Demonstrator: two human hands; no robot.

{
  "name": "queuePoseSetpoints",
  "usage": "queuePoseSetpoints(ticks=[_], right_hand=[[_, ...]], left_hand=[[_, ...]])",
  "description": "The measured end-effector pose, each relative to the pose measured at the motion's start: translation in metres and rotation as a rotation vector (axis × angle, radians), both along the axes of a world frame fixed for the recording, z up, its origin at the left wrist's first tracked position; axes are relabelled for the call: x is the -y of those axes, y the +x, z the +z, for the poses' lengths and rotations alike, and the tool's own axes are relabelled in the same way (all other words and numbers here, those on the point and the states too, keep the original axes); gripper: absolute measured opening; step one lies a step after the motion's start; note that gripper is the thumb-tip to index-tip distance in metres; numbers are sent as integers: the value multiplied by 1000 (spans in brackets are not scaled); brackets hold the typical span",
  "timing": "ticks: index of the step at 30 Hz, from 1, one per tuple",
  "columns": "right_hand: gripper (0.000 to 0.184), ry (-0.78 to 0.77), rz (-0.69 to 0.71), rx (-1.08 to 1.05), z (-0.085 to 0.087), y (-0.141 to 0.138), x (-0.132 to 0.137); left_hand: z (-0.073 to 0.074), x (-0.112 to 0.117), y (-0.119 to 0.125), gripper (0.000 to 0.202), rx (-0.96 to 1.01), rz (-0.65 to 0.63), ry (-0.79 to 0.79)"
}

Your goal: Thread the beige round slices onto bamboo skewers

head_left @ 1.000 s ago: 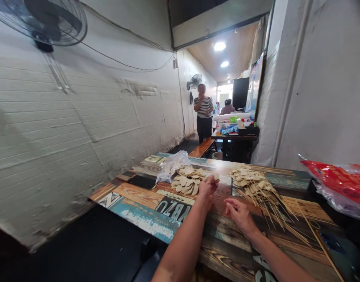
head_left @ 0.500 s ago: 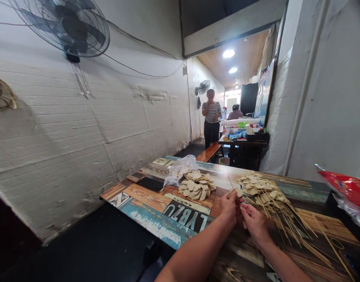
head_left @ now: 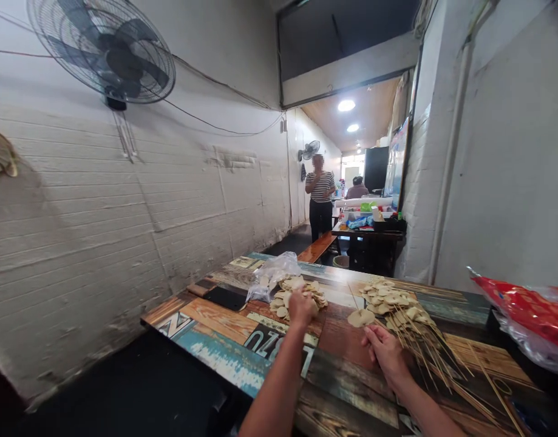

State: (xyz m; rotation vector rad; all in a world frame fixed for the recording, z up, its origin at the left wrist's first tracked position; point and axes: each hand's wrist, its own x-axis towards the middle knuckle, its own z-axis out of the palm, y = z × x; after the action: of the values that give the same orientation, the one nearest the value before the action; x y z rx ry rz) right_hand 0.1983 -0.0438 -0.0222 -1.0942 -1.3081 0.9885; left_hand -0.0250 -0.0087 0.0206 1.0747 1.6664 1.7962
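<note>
My left hand [head_left: 300, 306] reaches out over the pile of pale round slices [head_left: 297, 295] on the patterned wooden table [head_left: 224, 315]; its fingers are curled down onto the pile and hidden from me. My right hand [head_left: 382, 348] is closed on a thin bamboo skewer [head_left: 357, 301] with round slices [head_left: 361, 317] threaded on it, held just above the table. To its right lies a heap of finished skewers [head_left: 406, 312] with slices on their ends.
A clear plastic bag [head_left: 274, 272] lies behind the slice pile. A red plastic bag [head_left: 529, 309] sits at the right edge. Loose bamboo sticks [head_left: 483, 358] cover the right of the table. A person in a striped top [head_left: 321, 197] stands far back by another table [head_left: 367, 227].
My left hand has left my right hand and moved out to the slice pile. My right hand has kept the skewer, which now carries slices at its tip.
</note>
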Motion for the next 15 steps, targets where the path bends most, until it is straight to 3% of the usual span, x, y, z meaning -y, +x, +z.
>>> queuePoseSetpoints(ticks=[3,5,7,10,12,15], right_hand=[[49,-71,58,-54,-5,-3,-3],[47,-73,79,-62,-8,-4,-4],[45,-60,90,-63,-11,-6,-5],[45,-49,90,-64,-13,-7,-5],[46,-49,86,-55,-13,-6,-4],[46,-54,90,-43,-13,-6,-3]], left_hand=[[1,-3,-55,13,-285,120,-207],[-5,-6,-75,13,-405,67,-340],[-13,-9,-85,12,-549,13,-410],[-19,-15,-91,21,-734,-63,-377],[-18,-20,-94,30,-830,-138,-357],[-13,-29,-100,38,-965,-214,-490]])
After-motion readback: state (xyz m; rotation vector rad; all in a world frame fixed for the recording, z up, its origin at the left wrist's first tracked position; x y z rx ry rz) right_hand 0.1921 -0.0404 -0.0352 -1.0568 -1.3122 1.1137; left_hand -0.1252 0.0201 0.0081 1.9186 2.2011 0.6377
